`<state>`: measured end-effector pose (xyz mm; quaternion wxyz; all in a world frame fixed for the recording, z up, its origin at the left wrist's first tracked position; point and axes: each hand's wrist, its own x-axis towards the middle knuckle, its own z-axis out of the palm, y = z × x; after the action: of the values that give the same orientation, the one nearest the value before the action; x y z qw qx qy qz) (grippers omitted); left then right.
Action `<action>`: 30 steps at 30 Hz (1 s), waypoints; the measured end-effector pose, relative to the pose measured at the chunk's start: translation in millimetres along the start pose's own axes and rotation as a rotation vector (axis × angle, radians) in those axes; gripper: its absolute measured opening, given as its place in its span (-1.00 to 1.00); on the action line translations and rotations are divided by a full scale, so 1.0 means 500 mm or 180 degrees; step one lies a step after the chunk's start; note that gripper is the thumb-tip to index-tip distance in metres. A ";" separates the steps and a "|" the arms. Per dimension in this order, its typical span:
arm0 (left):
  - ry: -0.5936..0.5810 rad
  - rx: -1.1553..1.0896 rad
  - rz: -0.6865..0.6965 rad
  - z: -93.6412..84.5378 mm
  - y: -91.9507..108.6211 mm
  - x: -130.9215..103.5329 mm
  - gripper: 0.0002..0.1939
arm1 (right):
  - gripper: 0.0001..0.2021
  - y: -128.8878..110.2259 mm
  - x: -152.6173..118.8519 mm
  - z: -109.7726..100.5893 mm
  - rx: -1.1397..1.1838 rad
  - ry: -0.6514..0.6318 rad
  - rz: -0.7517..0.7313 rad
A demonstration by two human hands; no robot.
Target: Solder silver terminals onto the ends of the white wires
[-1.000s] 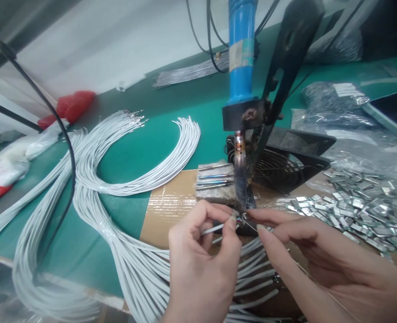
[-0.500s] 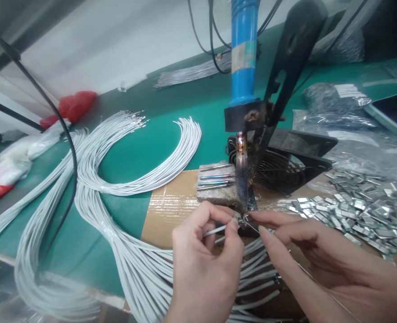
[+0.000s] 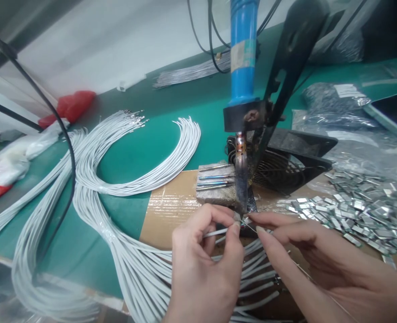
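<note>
white cable [image 3: 215,232] just below centre frame looks light, bendy, probably fragile at the tip, so pinch near the end like the left hand [image 3: 209,264] does, right hand's fingers [image 3: 279,219] pinching solder wire [image 3: 251,225]

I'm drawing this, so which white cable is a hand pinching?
The lone white cable in the left hand, between thumb and forefinger; the other white cables run together in bundles.

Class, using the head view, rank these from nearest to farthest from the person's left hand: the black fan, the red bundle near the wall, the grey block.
From the left hand:
1. Grey block: just beyond the hand.
2. Black fan: beyond, to the right.
3. Red bundle: far left, near the wall.
</note>
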<state>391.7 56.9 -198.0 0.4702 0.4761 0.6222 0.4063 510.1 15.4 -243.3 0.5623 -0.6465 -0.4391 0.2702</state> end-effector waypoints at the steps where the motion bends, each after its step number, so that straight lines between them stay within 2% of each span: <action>1: 0.0024 -0.0029 -0.0004 0.000 0.000 0.000 -0.90 | -0.90 0.000 0.000 0.001 0.0003 0.0012 0.0013; 9: 0.0105 -0.0051 0.0019 0.001 0.000 0.001 -0.90 | -0.88 -0.011 -0.002 0.005 0.0136 0.0061 0.0176; 16: 0.0139 0.0023 0.0092 -0.001 0.001 0.001 -0.91 | -0.90 -0.007 -0.003 0.007 0.0169 0.0101 -0.0010; 30: 0.0059 0.0024 0.0113 -0.003 -0.001 0.002 -0.90 | -0.92 -0.004 -0.003 0.008 0.0129 0.0095 0.0047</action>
<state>390.1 57.5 -198.1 0.4554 0.4850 0.6195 0.4166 505.2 16.0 -242.5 0.5798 -0.6421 -0.4204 0.2736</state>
